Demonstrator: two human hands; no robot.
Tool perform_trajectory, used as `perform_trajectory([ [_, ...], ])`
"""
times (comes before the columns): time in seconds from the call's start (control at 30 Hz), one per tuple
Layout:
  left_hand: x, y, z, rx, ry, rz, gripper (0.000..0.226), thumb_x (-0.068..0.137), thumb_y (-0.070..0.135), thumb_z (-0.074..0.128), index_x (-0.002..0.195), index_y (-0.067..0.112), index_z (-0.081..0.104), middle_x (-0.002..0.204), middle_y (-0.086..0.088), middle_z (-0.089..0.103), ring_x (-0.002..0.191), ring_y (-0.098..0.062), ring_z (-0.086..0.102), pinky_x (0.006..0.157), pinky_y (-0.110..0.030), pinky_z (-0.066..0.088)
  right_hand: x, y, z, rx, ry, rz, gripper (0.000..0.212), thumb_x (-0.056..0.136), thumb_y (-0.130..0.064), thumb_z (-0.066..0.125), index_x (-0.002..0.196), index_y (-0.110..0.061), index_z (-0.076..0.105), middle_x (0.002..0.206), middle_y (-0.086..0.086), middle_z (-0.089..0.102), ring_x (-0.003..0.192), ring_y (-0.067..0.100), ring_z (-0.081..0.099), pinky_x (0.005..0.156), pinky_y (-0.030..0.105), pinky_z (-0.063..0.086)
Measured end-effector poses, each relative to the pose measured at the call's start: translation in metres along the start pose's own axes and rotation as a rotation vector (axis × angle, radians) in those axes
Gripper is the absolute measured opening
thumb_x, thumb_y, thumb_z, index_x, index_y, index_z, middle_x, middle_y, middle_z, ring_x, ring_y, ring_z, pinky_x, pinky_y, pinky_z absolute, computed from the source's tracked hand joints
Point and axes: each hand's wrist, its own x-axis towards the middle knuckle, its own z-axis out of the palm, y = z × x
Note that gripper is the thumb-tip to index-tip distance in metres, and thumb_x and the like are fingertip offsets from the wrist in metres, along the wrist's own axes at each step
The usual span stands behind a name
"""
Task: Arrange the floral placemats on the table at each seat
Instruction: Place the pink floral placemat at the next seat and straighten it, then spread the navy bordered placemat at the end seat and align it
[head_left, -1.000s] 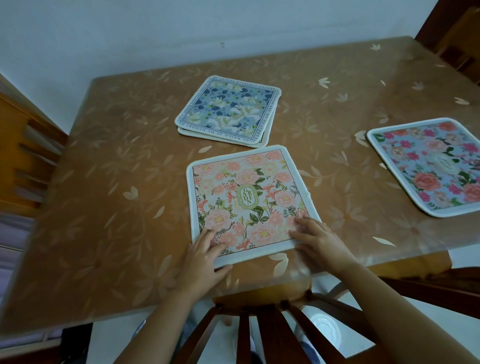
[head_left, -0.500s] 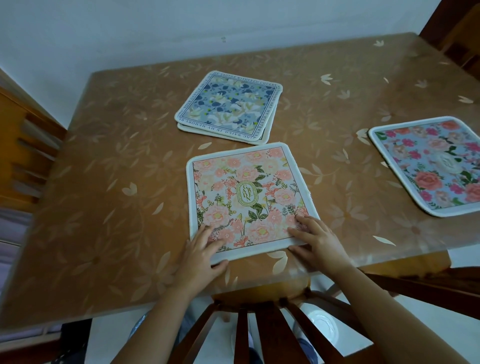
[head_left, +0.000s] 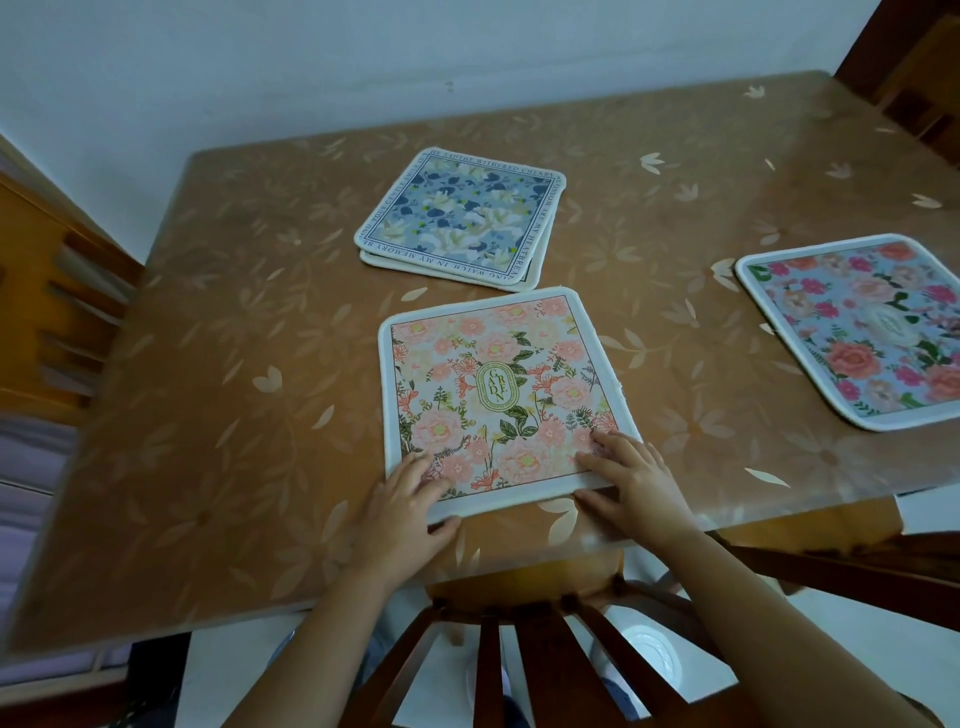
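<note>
At the far left edge a wooden chair (head_left: 62, 306) stands against the side of the bench (head_left: 223, 395), whose brown surface is covered by a clear sheet printed with pale petals and leaves. Toward the middle of the bench, on the far side near the wall (head_left: 363, 62), lies a blue floral placemat (head_left: 462, 215) with a border of lettering; it sits on top of another placemat (head_left: 452, 275), of which only a pale rim shows along the near edge.

Just in front of that stack, and apart from it by a narrow strip of bench, the pink floral placemat (head_left: 498, 395) lies flat near the person's edge, with a green oval label at its centre. The left hand (head_left: 402, 501) rests on its near left corner, fingers spread and laid flat on the print, thumb on the bench just below the white rim. The right hand (head_left: 631, 478) does the same at the near right corner: fingers flat on the print, thumb on the bench beneath the edge. Both hands are open, pressing down and not gripping.

Below the hands, the dark wooden back of a chair (head_left: 519, 660) fans out under the bench edge.

Well to the right, a rose placemat (head_left: 857, 327) with red and pink blooms on a blue ground lies flat near the right side of the bench, partly cut off by the frame. Behind it, in the upper right corner, part of another wooden chair (head_left: 914, 67) shows.
</note>
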Motion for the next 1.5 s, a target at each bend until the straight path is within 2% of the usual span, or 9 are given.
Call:
perform_trajectory([
  [0.23, -0.018, 0.012, -0.032, 0.023, 0.119, -0.077, 0.041, 0.087, 0.034, 0.054, 0.125, 0.019, 0.051, 0.135, -0.001, 0.045, 0.126, -0.018, 0.035, 0.103, -0.036, 0.031, 0.0, -0.028, -0.014, 0.004, 0.025, 0.032, 0.031, 0.083, -0.021, 0.063, 0.114, -0.015, 0.06, 0.125, 0.007, 0.055, 0.116, 0.027, 0.046, 0.101, 0.04, 0.03],
  [0.63, -0.1, 0.087, -0.073, 0.056, 0.37, -0.281, 0.041, 0.087, 0.032, 0.054, 0.126, 0.019, 0.05, 0.135, -0.004, 0.047, 0.13, -0.024, 0.032, 0.106, -0.044, 0.025, -0.042, -0.1, -0.062, -0.069, 0.005, -0.223, 0.036, 0.077, -0.018, 0.071, 0.11, -0.006, 0.061, 0.119, 0.023, 0.057, 0.111, 0.041, 0.051, 0.087, 0.054, 0.046],
  [0.73, -0.123, 0.1, -0.078, 0.048, 0.416, -0.299, 0.042, 0.087, 0.03, 0.054, 0.127, 0.018, 0.049, 0.137, -0.005, 0.045, 0.132, -0.024, 0.029, 0.108, -0.047, 0.019, -0.056, -0.118, -0.068, -0.052, 0.025, -0.274, 0.038, 0.077, -0.013, 0.07, 0.113, -0.006, 0.059, 0.121, 0.023, 0.056, 0.113, 0.041, 0.05, 0.089, 0.054, 0.043],
  [0.87, -0.154, 0.108, -0.084, 0.076, 0.443, -0.349, 0.044, 0.089, 0.034, 0.049, 0.131, 0.022, 0.044, 0.142, -0.001, 0.039, 0.135, -0.021, 0.022, 0.111, -0.045, 0.011, -0.074, -0.148, -0.071, -0.069, -0.003, -0.318, 0.042, 0.084, -0.018, 0.061, 0.123, -0.008, 0.052, 0.132, 0.019, 0.048, 0.124, 0.035, 0.041, 0.098, 0.052, 0.038],
  [1.0, -0.182, 0.097, -0.094, 0.068, 0.481, -0.378, 0.046, 0.09, 0.036, 0.047, 0.133, 0.022, 0.041, 0.144, -0.001, 0.036, 0.136, -0.02, 0.018, 0.111, -0.044, 0.008, -0.089, -0.183, -0.07, -0.102, -0.021, -0.353, 0.044, 0.086, -0.023, 0.059, 0.127, -0.012, 0.048, 0.136, 0.016, 0.045, 0.126, 0.034, 0.037, 0.101, 0.051, 0.036],
  [1.17, -0.231, 0.064, -0.116, 0.07, 0.559, -0.353, 0.04, 0.085, 0.026, 0.057, 0.122, 0.012, 0.055, 0.131, -0.011, 0.052, 0.128, -0.031, 0.037, 0.105, -0.054, 0.027, -0.113, -0.245, -0.056, -0.083, 0.022, -0.373, 0.041, 0.075, -0.014, 0.071, 0.114, -0.008, 0.058, 0.118, 0.02, 0.059, 0.11, 0.041, 0.052, 0.087, 0.055, 0.046],
  [1.23, -0.256, 0.045, -0.127, 0.045, 0.578, -0.354, 0.04, 0.083, 0.024, 0.061, 0.121, 0.012, 0.056, 0.13, -0.011, 0.053, 0.128, -0.031, 0.038, 0.104, -0.054, 0.027, -0.12, -0.278, -0.045, -0.07, 0.045, -0.393, 0.04, 0.073, -0.013, 0.071, 0.111, -0.008, 0.059, 0.116, 0.02, 0.06, 0.107, 0.041, 0.053, 0.086, 0.054, 0.046],
  [1.4, -0.324, -0.015, -0.157, 0.049, 0.654, -0.257, 0.04, 0.074, 0.016, 0.072, 0.113, 0.01, 0.062, 0.118, -0.013, 0.061, 0.117, -0.034, 0.05, 0.097, -0.043, 0.029, -0.145, -0.371, -0.009, -0.081, 0.037, -0.401, 0.043, 0.083, -0.022, 0.06, 0.124, -0.014, 0.049, 0.131, 0.013, 0.05, 0.119, 0.034, 0.043, 0.094, 0.047, 0.039],
  [1.5, -0.357, -0.056, -0.175, 0.103, 0.647, -0.253, 0.041, 0.073, 0.016, 0.073, 0.112, 0.01, 0.062, 0.118, -0.013, 0.061, 0.117, -0.033, 0.051, 0.096, -0.053, 0.034, -0.156, -0.424, 0.011, -0.094, 0.035, -0.387, 0.042, 0.087, -0.027, 0.052, 0.127, -0.016, 0.045, 0.136, 0.011, 0.045, 0.124, 0.031, 0.038, 0.098, 0.046, 0.036],
])
